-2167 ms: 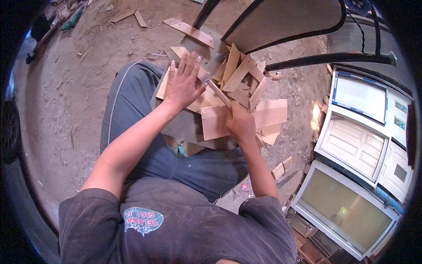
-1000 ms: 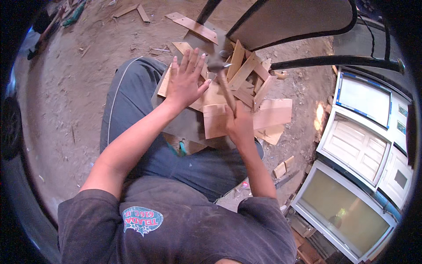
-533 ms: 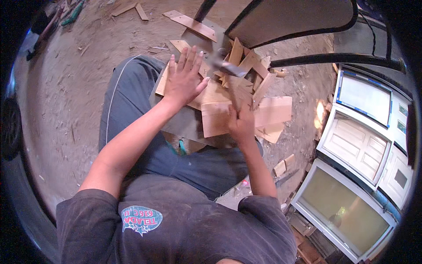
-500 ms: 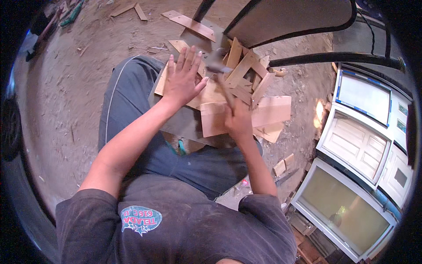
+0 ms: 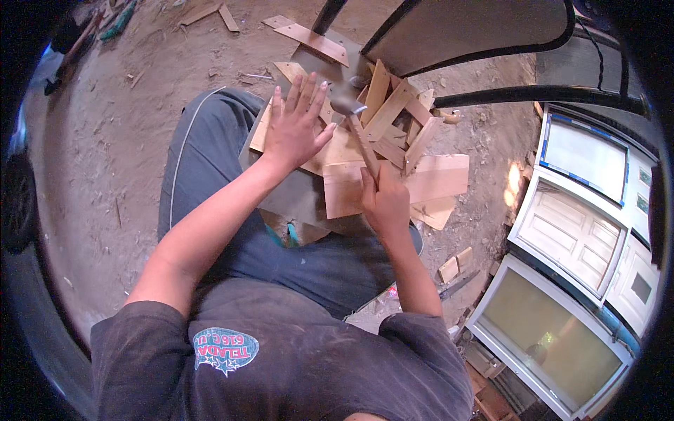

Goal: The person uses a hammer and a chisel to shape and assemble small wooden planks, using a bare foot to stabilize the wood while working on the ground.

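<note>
My right hand (image 5: pixel 386 201) is wrapped round the wooden handle of a hammer (image 5: pixel 365 145). The metal head, slightly blurred, is over the wood pieces just right of my left fingers. With fingers spread, my left hand (image 5: pixel 298 130) lies flat on pale wooden boards (image 5: pixel 342 147) across a grey work surface (image 5: pixel 295 196) in front of my lap. Under the hammer hand is a wider pinkish board (image 5: pixel 439 177). What lies beneath my left palm is hidden.
A heap of short wood pieces (image 5: pixel 393 109) is piled right of the hammer. Beyond stands a black-framed chair-like piece (image 5: pixel 477 31). More strips (image 5: pixel 316 42) lie at the far edge. White framed panels (image 5: pixel 572 224) stand at the right, and a dark wheel (image 5: pixel 17 203) at the left.
The hammer and my right hand have shifted slightly, and the handle shows more sharply. My left hand stays spread on the boards.
</note>
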Available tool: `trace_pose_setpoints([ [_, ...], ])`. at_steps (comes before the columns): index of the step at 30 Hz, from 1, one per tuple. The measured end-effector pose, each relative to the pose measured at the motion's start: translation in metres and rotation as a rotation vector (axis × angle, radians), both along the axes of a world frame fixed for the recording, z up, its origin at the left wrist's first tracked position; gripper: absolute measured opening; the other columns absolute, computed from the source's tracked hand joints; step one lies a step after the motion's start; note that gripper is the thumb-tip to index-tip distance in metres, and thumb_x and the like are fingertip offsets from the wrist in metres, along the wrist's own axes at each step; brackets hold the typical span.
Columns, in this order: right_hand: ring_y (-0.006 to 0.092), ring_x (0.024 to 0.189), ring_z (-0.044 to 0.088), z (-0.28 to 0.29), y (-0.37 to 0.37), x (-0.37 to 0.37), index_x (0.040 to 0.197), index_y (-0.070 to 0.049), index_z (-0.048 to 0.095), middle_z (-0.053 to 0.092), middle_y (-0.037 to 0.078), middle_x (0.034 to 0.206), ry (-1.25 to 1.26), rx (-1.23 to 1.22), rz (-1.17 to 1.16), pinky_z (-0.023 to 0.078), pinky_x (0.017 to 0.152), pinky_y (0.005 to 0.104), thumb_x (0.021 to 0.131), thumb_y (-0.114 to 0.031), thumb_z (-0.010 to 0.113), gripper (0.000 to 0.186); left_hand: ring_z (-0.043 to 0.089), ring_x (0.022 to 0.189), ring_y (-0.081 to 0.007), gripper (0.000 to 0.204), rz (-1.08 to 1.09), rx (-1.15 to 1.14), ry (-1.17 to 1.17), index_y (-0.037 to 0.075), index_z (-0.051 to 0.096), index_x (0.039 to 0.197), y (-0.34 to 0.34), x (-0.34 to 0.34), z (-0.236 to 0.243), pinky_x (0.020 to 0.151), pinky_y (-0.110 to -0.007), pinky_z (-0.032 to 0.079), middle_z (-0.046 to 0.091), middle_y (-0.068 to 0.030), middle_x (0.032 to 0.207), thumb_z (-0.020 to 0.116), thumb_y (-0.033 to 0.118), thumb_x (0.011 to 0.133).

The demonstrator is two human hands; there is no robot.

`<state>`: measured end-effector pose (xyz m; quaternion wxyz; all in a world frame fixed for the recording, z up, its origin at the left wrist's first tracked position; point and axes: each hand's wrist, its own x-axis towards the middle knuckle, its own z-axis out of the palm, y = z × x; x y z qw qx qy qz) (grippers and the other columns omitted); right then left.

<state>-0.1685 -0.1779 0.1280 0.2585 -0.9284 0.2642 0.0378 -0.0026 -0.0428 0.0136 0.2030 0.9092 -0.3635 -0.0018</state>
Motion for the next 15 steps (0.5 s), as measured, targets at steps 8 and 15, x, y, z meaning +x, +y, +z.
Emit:
trace_pose_setpoints([
  [8,0.0516,0.076,0.066,-0.015,-0.009,0.005,0.103,-0.001,0.059,0.064,0.03,0.078,0.035,-0.102,0.046,0.048,0.065,0.0597,0.104,-0.026,0.061,0.025,0.015,0.163,-0.0288,0.084,0.024,0.009,-0.037,0.015,0.036,0.164,-0.001,0.0,0.001,0.128,-0.06,0.013,0.022,-0.0106,0.175,0.061,0.058,0.095],
  [15,0.0498,0.073,0.064,-0.03,-0.009,0.002,0.096,-0.003,0.056,0.063,0.025,0.072,0.049,-0.08,0.084,0.048,0.065,0.0583,0.104,-0.03,0.063,0.029,0.01,0.164,-0.0306,0.087,0.008,0.023,0.012,0.016,0.029,0.167,0.0,0.001,0.001,0.129,-0.06,0.01,0.017,-0.0103,0.177,0.062,0.055,0.097],
])
